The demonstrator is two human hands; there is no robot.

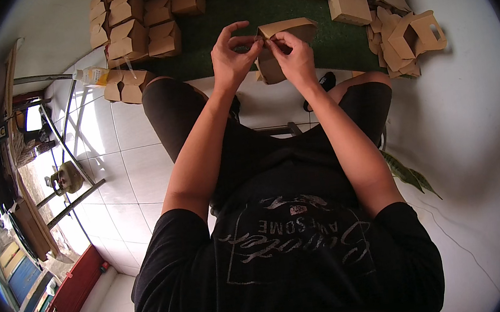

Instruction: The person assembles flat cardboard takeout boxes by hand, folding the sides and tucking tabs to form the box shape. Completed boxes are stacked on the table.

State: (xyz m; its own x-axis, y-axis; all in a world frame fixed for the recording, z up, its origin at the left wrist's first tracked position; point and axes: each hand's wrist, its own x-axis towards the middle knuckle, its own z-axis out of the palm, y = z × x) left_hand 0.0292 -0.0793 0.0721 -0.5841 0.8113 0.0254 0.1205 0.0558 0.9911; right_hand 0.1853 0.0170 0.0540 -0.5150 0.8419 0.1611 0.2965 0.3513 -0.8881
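Observation:
Between my hands, above the near edge of the green table top (219,23), is a partly folded brown cardboard box (298,26). My left hand (233,55) pinches the box's left corner between thumb and forefinger, its other fingers bent and lifted. Right beside it, my right hand (293,58) pinches the same corner, fingers curled. The two sets of fingertips nearly touch. One panel of the box hangs down behind my right hand, and its top flap slants off to the right. Part of the box is hidden by my fingers.
Folded brown boxes (129,40) stand stacked at the far left, near a bottle of yellow liquid (92,76). More boxes (349,2) and loose flat cardboard pieces (392,40) lie at the right. A metal-framed rack (61,129) stands left; a green leaf (409,174) is by my right elbow.

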